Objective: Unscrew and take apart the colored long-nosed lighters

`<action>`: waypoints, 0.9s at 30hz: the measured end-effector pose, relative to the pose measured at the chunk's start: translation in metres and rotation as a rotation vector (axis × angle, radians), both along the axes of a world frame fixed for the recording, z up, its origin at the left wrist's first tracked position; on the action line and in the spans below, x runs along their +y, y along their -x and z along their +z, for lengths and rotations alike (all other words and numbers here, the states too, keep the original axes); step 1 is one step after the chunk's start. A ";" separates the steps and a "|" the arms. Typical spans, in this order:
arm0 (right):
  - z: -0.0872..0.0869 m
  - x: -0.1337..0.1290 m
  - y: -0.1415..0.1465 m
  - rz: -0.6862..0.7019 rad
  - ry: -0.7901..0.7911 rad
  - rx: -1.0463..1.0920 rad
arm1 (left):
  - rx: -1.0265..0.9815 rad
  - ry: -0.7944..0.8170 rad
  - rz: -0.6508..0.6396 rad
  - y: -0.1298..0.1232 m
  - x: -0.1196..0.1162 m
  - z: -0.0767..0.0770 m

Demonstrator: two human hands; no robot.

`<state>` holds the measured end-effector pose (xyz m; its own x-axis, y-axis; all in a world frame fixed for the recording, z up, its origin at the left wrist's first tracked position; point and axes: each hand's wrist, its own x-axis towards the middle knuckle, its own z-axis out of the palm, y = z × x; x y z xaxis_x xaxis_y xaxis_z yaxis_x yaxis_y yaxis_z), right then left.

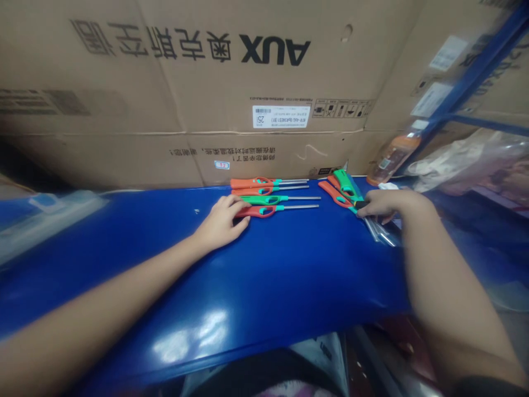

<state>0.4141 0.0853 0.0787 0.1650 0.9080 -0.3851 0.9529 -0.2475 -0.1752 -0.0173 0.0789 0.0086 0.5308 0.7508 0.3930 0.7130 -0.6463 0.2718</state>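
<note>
Several long-necked lighters lie in a row on the blue table (264, 275), metal tubes pointing right: orange ones (248, 183) at the back, a green one (264, 200), and a red one (264, 211) in front. My left hand (225, 220) rests on the handle ends of the green and red ones, its fingers slightly apart. To the right, my right hand (378, 204) has its fingers closed at a loose pile of lighters, with a green one (345, 182) and an orange-red one (334, 194) showing. What its fingertips pinch is partly hidden.
Behind the table stands a large cardboard box (206, 110) with printed text. An orange bottle (394, 157) stands at the back right near a blue metal post (475, 82). Plastic bags (467, 160) are at the right, and clear plastic packaging (45, 220) lies at the left.
</note>
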 end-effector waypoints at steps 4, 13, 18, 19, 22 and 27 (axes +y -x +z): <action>0.002 0.000 0.000 -0.096 0.097 0.003 | -0.005 -0.019 0.020 0.000 -0.001 0.000; 0.004 0.000 0.000 -0.137 0.009 0.035 | 0.038 0.018 -0.030 -0.001 0.001 -0.001; 0.001 0.004 -0.005 -0.094 0.032 0.014 | 0.115 0.071 -0.072 -0.001 0.002 0.001; 0.001 0.004 -0.005 -0.086 0.020 0.005 | 0.146 0.077 -0.075 -0.001 0.002 0.002; 0.002 0.003 -0.005 -0.063 0.001 -0.037 | 0.219 0.053 -0.078 -0.001 -0.001 0.005; 0.007 0.002 -0.005 0.003 -0.153 -0.130 | 0.281 -0.013 -0.097 -0.004 -0.015 0.016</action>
